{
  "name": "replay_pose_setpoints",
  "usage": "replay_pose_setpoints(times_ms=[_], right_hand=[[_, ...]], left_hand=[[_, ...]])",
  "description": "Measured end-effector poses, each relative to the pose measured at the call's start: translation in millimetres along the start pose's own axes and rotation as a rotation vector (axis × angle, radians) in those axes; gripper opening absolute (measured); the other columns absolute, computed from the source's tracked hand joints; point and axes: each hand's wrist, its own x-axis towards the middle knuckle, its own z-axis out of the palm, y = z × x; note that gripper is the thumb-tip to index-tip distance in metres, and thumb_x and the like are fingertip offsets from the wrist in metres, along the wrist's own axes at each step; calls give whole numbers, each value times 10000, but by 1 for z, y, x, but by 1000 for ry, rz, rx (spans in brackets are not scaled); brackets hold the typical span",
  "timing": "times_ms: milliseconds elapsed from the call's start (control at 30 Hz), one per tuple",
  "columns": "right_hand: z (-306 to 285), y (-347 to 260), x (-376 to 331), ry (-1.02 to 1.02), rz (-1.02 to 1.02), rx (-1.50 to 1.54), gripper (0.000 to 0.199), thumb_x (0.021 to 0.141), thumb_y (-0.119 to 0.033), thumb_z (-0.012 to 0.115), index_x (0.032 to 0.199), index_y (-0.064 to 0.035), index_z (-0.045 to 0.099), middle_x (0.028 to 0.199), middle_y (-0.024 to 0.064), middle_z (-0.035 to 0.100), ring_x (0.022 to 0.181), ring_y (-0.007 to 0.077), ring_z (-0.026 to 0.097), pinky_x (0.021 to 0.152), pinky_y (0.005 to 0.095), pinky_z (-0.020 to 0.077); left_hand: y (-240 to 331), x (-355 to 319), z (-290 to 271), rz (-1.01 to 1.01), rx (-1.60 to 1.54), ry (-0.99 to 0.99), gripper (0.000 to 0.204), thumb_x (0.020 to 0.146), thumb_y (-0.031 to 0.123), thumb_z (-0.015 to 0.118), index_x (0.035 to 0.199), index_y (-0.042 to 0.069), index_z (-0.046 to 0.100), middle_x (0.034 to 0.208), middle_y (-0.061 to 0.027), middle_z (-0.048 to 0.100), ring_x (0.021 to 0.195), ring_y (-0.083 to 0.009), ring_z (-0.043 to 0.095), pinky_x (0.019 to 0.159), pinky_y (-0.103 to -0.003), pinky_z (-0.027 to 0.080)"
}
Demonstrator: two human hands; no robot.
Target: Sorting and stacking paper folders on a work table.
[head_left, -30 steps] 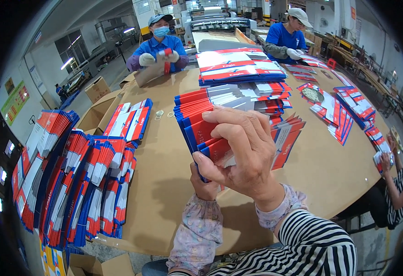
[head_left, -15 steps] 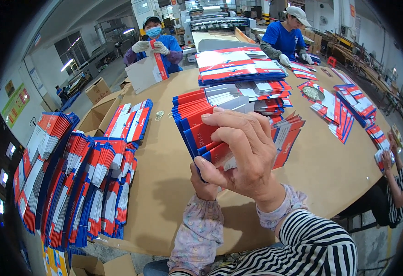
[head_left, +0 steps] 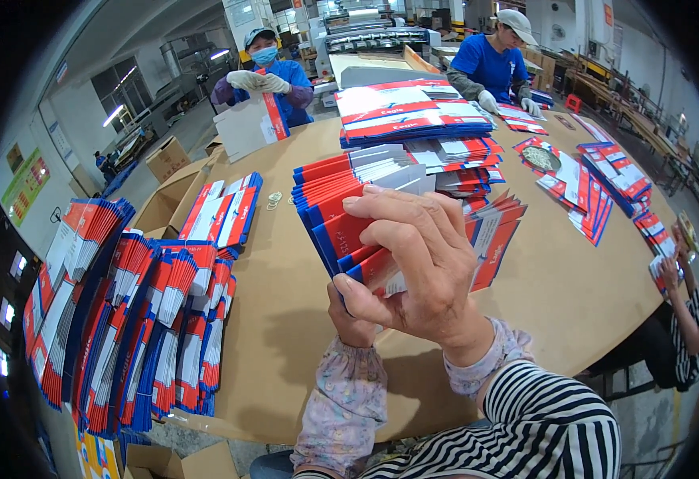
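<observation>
I hold a thick fanned stack of flat red, white and blue folded cartons [head_left: 341, 203] upright above the brown table [head_left: 286, 319]. My right hand [head_left: 417, 263] wraps over the stack's near edge from the front, fingers curled on the cartons. My left hand [head_left: 351, 319] is mostly hidden behind and below the right one and supports the stack from underneath. Both forearms come up from the lower edge, the left in a floral sleeve, the right in a striped one.
Rows of bundled cartons [head_left: 134, 319] stand on edge along the table's left side. More carton piles [head_left: 413, 112] lie at the middle and far right [head_left: 597, 188]. Two people in blue [head_left: 266, 76] [head_left: 497, 64] work at the far edge; another person's arm [head_left: 685, 295] is at the right.
The stack and my hands stay almost in place, the fingers shifting slightly. The person in blue at the far left has lifted a flat carton sheet and turned it upright.
</observation>
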Motion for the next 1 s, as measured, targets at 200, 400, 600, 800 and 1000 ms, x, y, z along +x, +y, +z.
replay_pose_setpoints(times_ms=[200, 400, 600, 800, 1000], right_hand=[[-1, 0, 0, -12, 3, -1, 317, 684, -249, 736, 860, -76, 537, 1040, 96, 648, 978, 256, 625, 817, 359, 422], [-1, 1, -1, -11, -5, 7, 314, 689, -251, 731, 859, -73, 537, 1043, 96, 647, 981, 260, 624, 820, 366, 424], [-2, 3, 0, -38, -19, 9, 296, 682, -183, 719, 894, -60, 554, 1048, 84, 646, 980, 258, 618, 819, 360, 430], [-3, 7, 3, -48, -36, 29, 297, 667, -110, 730, 912, -68, 568, 1049, 79, 648, 947, 241, 624, 813, 343, 432], [3, 2, 0, -19, 5, -6, 363, 619, -178, 770, 897, -68, 563, 1030, 85, 656, 948, 233, 626, 813, 336, 432]], left_hand=[[-4, -2, -3, -18, -57, -13, 832, 833, 670, 420, 1371, 53, 269, 1304, -40, 409, 1180, -173, 431, 1016, -321, 339], [-18, -2, -4, 15, -234, 45, 630, 797, 402, 574, 1260, 36, 354, 1194, -80, 490, 1070, -179, 501, 940, -336, 399], [-47, -4, -24, 110, -203, 63, 518, 744, 133, 742, 1152, 17, 444, 1084, -124, 581, 963, -186, 581, 858, -350, 468], [-61, -12, -42, 171, 247, -5, 589, 692, 126, 784, 1164, 17, 449, 1085, -124, 593, 978, -189, 592, 853, -340, 473], [-60, -7, -41, 226, 285, 20, 593, 679, 127, 797, 1154, 18, 458, 1051, -114, 608, 959, -190, 605, 832, -327, 480]])
